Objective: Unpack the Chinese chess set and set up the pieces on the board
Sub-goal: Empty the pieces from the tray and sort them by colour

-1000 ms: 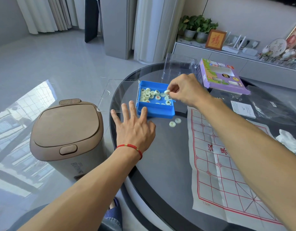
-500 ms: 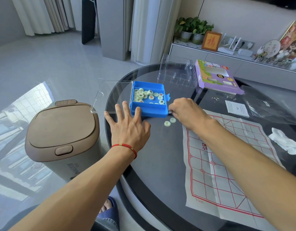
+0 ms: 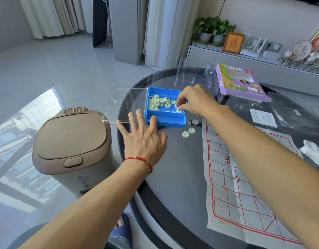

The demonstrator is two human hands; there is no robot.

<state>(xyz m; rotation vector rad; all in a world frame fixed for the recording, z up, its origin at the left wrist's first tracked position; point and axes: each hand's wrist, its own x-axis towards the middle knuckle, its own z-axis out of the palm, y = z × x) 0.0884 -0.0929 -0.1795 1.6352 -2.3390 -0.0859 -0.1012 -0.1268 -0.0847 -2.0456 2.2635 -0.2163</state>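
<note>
The right hand (image 3: 196, 101) is back over the blue plastic box (image 3: 166, 121) from the table, fingertips curled on a round pale piece (image 3: 178, 110). Four loose discs (image 3: 188, 132) now lie below it. The left hand (image 3: 144, 139) stays flat, fingers spread, touching the box front. The creased red-gridded board sheet (image 3: 236, 186) reads "3.0cm"
</note>
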